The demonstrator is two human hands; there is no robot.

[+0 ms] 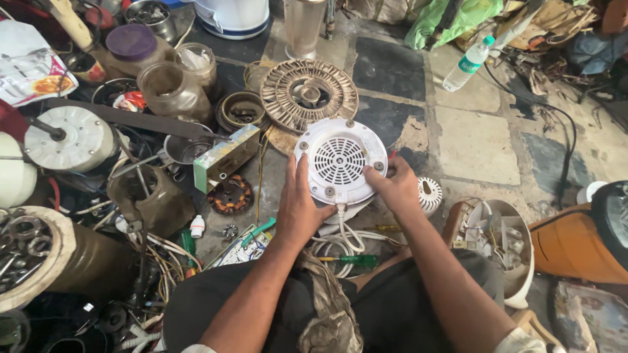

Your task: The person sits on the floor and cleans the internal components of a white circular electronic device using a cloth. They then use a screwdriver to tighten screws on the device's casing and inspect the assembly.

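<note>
A round white appliance base with a vented grille in its middle stands upside down on the floor in front of me. My left hand grips its left side, fingers pointing up along the rim. On the right side, my right hand holds the lower rim. A white power cord runs from the base and lies coiled between my knees. A green-handled screwdriver rests on the coil.
A dusty slotted disc lies just behind the base. Left are a small box, jars, a white motor and a tub of metal rings. Right are a plastic bottle, a small white cap and an orange housing.
</note>
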